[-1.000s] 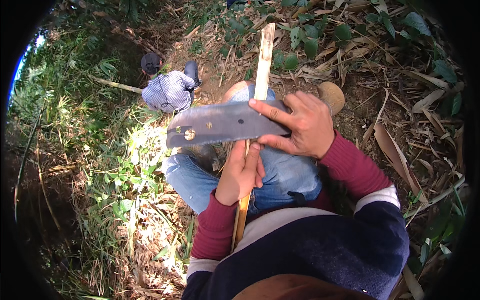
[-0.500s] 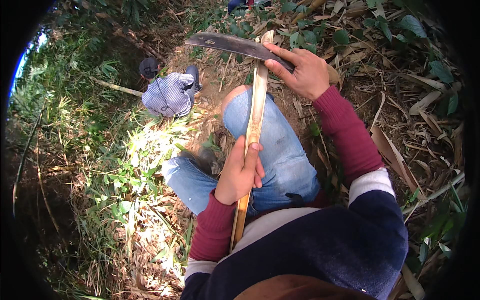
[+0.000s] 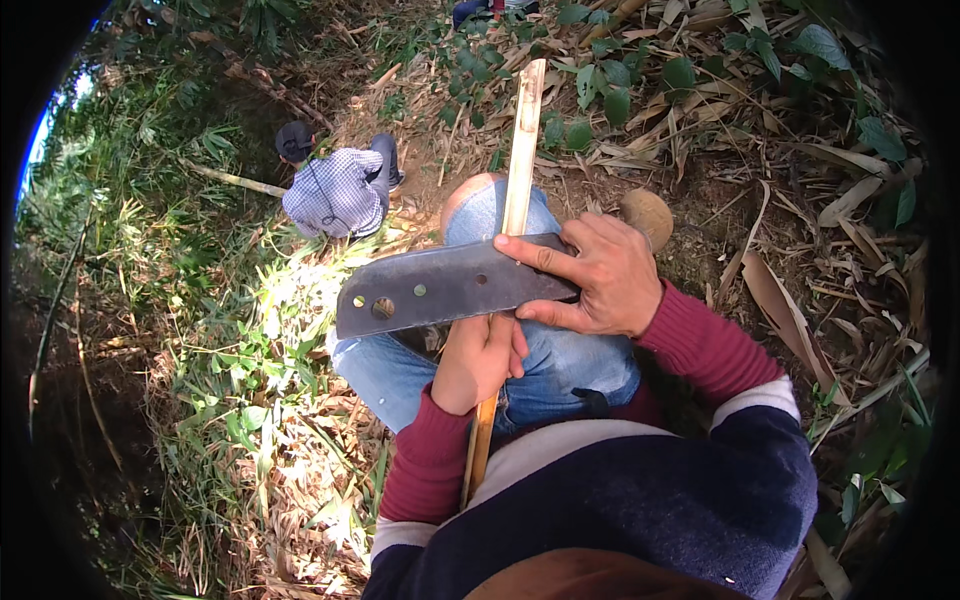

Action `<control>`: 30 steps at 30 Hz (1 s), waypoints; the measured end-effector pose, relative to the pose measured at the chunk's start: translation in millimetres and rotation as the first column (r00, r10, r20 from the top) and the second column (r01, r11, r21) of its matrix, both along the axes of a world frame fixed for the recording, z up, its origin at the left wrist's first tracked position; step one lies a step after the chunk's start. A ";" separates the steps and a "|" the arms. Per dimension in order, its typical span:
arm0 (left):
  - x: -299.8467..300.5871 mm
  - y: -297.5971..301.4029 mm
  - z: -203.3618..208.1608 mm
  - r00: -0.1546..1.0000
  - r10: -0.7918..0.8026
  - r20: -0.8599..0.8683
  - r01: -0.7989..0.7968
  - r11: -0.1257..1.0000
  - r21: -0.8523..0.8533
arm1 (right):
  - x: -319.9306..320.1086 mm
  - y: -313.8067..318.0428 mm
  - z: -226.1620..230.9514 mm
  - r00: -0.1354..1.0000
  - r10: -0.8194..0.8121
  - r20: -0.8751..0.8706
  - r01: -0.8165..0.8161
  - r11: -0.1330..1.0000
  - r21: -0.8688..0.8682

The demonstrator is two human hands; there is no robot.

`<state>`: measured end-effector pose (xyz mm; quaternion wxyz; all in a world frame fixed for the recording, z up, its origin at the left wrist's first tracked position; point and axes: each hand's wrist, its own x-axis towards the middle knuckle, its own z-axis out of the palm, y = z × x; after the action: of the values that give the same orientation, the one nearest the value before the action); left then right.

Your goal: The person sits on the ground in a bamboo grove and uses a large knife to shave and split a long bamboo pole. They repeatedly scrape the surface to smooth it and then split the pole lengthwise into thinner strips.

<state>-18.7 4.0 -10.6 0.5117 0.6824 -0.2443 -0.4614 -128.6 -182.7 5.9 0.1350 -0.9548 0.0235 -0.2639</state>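
A split bamboo strip (image 3: 522,150) runs lengthwise over my thigh, its pale inner face up and its far end beyond my knee. My left hand (image 3: 475,362) is closed round its lower part, partly hidden under the blade. My right hand (image 3: 600,275) grips a broad, dark machete (image 3: 430,287) with several holes in the blade, index finger and thumb laid along the metal. The blade lies crosswise over the strip, just above my left hand. A rounded, light-brown handle end sticks out behind my right hand. The cutting edge's contact with the bamboo is hidden.
My bent legs in torn blue jeans (image 3: 575,360) are beneath the strip. A person in a checked shirt (image 3: 335,192) sits at the left, near a bamboo pole (image 3: 235,180). Dry leaves (image 3: 790,300) cover the ground at right; green plants (image 3: 240,350) grow at left. Another person shows partly at the top.
My right hand has drawn the machete down the strip toward me, from near its far end to just above my left hand. The blade's broad face has turned up. My left hand keeps its hold.
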 end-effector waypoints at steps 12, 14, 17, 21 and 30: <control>-6.6 -6.4 15.4 0.992 -0.010 0.129 -0.002 0.996 0.090 | 57.8 -148.0 -27.4 0.854 -0.512 -0.089 0.520 0.834 0.186; -0.7 -8.4 14.9 0.995 -0.011 0.097 0.004 0.998 0.063 | 50.9 -149.0 -32.2 0.850 -0.512 -0.126 0.520 0.776 0.357; 0.5 -4.9 11.0 1.000 -0.021 0.022 0.020 0.999 0.030 | 35.6 -109.2 -24.5 0.919 -0.387 -0.074 0.356 0.735 0.577; 5.1 -6.1 10.4 0.997 -0.052 -0.063 0.052 0.999 -0.004 | 22.6 -49.8 -22.2 0.988 -0.134 0.076 0.113 0.965 0.236; 1.8 13.6 -18.3 0.997 -0.074 0.005 0.074 0.997 -0.016 | 10.1 4.1 -12.2 0.996 0.031 0.087 -0.031 0.999 -0.008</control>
<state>-16.8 17.6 -29.0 0.4992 0.6698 -0.2743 -0.4764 -118.5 -178.6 -6.3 0.1368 -0.9431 0.0019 -0.3030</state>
